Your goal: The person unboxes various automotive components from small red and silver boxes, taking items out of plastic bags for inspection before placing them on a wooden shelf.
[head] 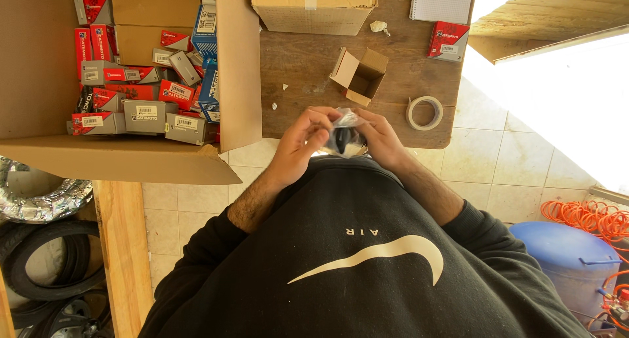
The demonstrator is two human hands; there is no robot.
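Holding a small dark part in a clear plastic bag point(345, 131) close to our chest, above the desk point(308, 76) edge, we pinch it from both sides; left hand point(303, 145) and right hand point(382, 140) fingers press on the wrap to steady it; the small open carton point(360, 76) sits near ahead.

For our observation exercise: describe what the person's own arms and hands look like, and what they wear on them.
Both hands, the left hand and the right hand, are bare: no gloves, and no rings or watch visible. The forearms are bare and hairy. The black sleeves of a sweatshirt are pushed up towards the elbows. The sleeves themselves look plain.
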